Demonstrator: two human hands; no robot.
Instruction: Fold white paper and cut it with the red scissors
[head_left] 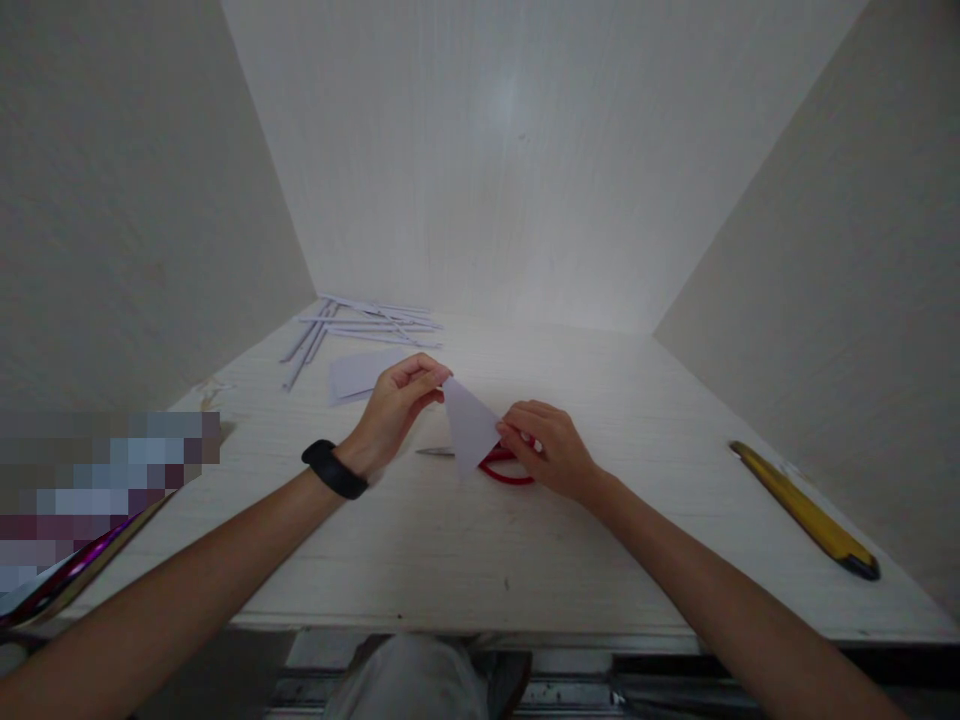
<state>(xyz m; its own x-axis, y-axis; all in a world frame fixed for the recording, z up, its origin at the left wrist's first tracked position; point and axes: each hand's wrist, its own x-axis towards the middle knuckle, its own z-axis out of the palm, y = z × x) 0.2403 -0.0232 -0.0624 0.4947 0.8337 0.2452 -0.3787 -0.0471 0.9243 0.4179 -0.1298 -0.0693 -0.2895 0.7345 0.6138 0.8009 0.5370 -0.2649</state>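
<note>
A small white sheet of paper (469, 425) is held up between both hands, tilted so that one corner points down. My left hand (409, 400), with a black band on the wrist, pinches its upper left corner. Fingertips of my right hand (546, 440) grip the corner on the right. Beneath the paper and the right hand lie scissors with red handles (510, 480); their blade tip shows to the left and the middle is covered. Just behind the left hand rest flat white paper sheets (360, 375), partly hidden by that hand.
Several thin rolled paper sticks (375, 322) lie loosely at the back left of the white table (600, 560). A yellow utility knife (806, 510) lies at the right. Pale panels enclose the back and sides. A pixelated patch covers the left edge.
</note>
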